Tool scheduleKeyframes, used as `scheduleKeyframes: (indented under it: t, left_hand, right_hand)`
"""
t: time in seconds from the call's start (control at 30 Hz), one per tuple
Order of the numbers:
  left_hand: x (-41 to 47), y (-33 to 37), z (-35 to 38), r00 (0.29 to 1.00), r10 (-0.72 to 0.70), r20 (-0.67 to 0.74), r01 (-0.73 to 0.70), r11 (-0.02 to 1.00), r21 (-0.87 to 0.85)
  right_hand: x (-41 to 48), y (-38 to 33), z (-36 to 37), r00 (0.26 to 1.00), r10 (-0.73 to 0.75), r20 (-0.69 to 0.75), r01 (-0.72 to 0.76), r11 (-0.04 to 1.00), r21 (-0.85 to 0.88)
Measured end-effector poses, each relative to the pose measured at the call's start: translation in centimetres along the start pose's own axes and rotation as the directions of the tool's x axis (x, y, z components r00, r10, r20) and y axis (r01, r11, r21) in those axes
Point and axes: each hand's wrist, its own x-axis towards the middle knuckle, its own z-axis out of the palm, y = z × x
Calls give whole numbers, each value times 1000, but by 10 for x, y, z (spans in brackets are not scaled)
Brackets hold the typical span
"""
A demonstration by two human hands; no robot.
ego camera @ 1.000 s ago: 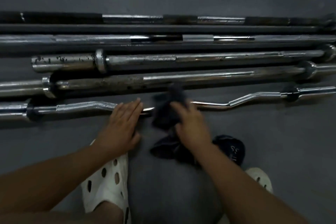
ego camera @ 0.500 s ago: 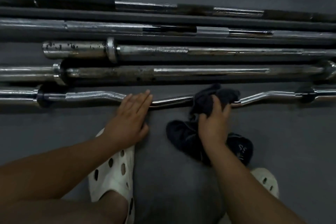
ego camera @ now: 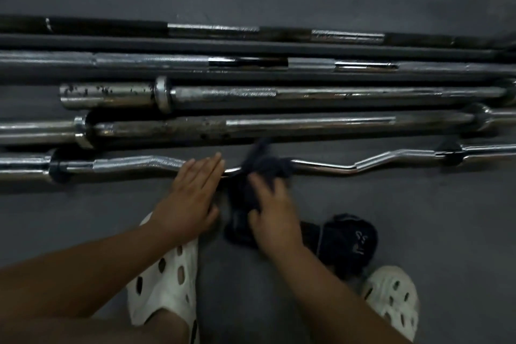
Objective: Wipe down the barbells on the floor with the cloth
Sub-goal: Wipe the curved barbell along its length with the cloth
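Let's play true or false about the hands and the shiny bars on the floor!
The right hand holds a dark cloth against the wavy bar. True.
The left hand lies flat on the wavy bar. True.
The shoes are black. False: they are white, with holes.
The wavy bar lies farthest from the person. False: it lies nearest; the straight bars lie beyond it.

Worn chrome barbells [ego camera: 321, 93] parallel on the grey floor [ego camera: 432, 218] — dark cloth [ego camera: 265, 167] bunched over the nearest, zigzag bar [ego camera: 335, 170]
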Motion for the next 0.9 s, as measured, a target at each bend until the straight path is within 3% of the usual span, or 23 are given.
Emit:
scheduleKeyframes:
  t: [0.07,0.13,0.2,0.27,0.3,0.37,0.4,0.43,0.47,0.53,0.57,0.63,0.7,0.77,0.83,0.87,0.9]
  left_hand:
    - [0,-1,0,1000,4,-15,-4,1000,6]
    - [0,-2,2,1000,0,-24,0,1000,9]
    - [0,-3,5,1000,-9,-28,9,1000,9]
    - [0,-2,5,1000,-13,-2,13,1000,9]
    - [0,-1,4,1000,-15,14,15,1000,9]
    - [0,-1,2,1000,-13,21,13,1000,17]
    - [-1,-1,1,1000,-9,13,9,1000,22]
    - [-1,-2,1,1000,-6,4,6,1000,24]
    - [-1,-2,1,1000,-4,-1,4,1000,24]
    - [0,-3,3,1000,-9,-1,9,1000,16]
    - [0,-3,4,1000,-15,-1,15,1000,14]
    - [0,-2,5,1000,-23,10,22,1000,14]
    - [1,0,3,1000,-17,13,17,1000,11]
    - [1,1,0,1000,-12,4,12,1000,16]
    - [1,0,0,1000,-8,-13,9,1000,12]
    - [1,-1,1,1000,-4,-19,4,1000,5]
    - [1,-2,2,1000,-1,-18,1,1000,-2]
  right_hand:
    - [-1,10,-7,990,-133,34,136,987,-80]
    - [8,41,-20,994,30,-104,-34,999,-37]
    - [11,62,-24,921,309,-236,-296,951,88]
    - [8,43,-19,875,402,-268,-400,914,67]
    - [8,27,-14,905,328,-271,-338,941,8]
    - [8,3,-9,977,-13,-214,-23,986,-166]
    - [13,1,-13,972,-172,-159,131,961,-243]
    - [22,7,-22,954,-262,-142,210,929,-305]
    - [34,21,-31,952,-245,-182,175,926,-335]
    - [49,58,-51,923,19,-384,-133,953,-274]
    - [50,71,-58,869,201,-452,-308,935,-178]
    - [42,67,-54,808,423,-409,-491,868,-73]
    - [33,36,-36,892,303,-335,-351,932,-94]
    - [28,5,-22,982,-43,-186,11,986,-169]
    - [38,0,-28,954,-301,18,297,928,-227]
    - [45,10,-34,950,-312,14,306,919,-247]
    - [50,25,-39,971,-227,-72,204,948,-243]
